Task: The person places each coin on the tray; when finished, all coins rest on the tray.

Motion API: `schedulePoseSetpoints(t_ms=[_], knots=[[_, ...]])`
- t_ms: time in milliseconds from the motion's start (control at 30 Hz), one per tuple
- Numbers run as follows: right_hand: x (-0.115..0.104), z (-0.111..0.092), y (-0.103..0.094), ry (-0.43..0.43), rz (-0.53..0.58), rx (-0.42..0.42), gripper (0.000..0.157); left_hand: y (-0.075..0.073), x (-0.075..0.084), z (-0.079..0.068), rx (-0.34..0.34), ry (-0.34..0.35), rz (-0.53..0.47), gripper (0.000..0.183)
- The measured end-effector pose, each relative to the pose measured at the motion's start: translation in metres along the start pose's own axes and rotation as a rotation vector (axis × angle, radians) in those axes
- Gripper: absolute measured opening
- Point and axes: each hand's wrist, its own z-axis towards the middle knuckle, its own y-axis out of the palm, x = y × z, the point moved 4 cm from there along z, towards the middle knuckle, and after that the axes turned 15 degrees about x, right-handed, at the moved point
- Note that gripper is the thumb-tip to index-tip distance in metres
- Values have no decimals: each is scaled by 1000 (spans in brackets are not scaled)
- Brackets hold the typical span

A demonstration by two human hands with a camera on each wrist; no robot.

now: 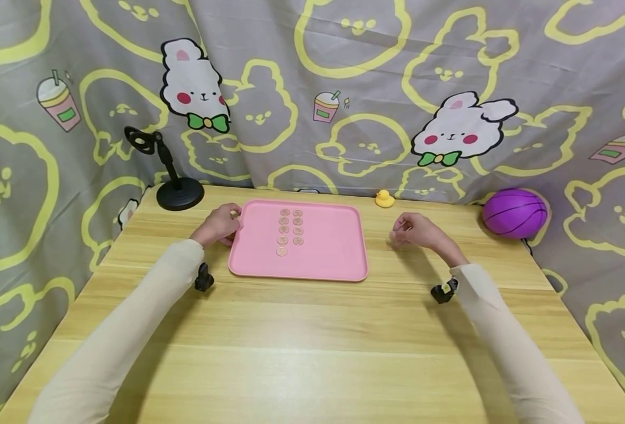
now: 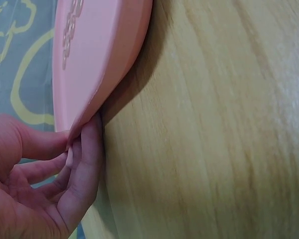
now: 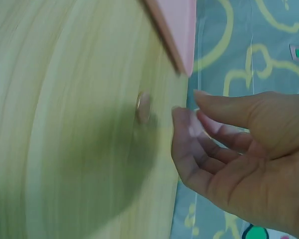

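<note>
A pink rectangular tray (image 1: 333, 247) lies on the table, bearing several round coin-like discs (image 1: 283, 229) in two columns left of its middle. My left hand (image 1: 219, 225) pinches the tray's left rim; in the left wrist view the thumb is on the inner side and fingers (image 2: 89, 164) are beneath the edge. Right of the tray, my right hand (image 1: 417, 229) hovers over the table with fingers bent and a gap between thumb and forefinger. Just past its fingertips a single shiny disc (image 3: 143, 107) shows in the right wrist view; whether it touches the table I cannot tell.
A black stand (image 1: 179, 193) occupies the back left corner. Behind the tray sits a yellow rubber duck (image 1: 384, 199), and a purple ball (image 1: 515, 213) is at the back right. A patterned curtain (image 1: 270, 35) hangs along the table's (image 1: 312, 341) back and sides.
</note>
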Motion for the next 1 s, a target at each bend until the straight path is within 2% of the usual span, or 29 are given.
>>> schedulePoseSetpoints(t_ms=[200,267,367,667,900,1000], knots=[[23,-5,-5,46,-64,-78,31,-1,1,-2,-6,5,-3,44],[29,-6,-2,64,-64,-100,38,-1,1,-3,-13,9,-4,45],[36,-5,5,68,-38,-93,40,0,3,-4,-18,17,-7,46],[34,0,24,-55,33,-33,24,0,1,-1,-4,9,-2,45],[28,1,29,-70,68,-79,21,2,-4,4,-8,-1,-9,45],[28,2,32,-96,49,-93,19,1,-5,3,-12,-5,-5,46]])
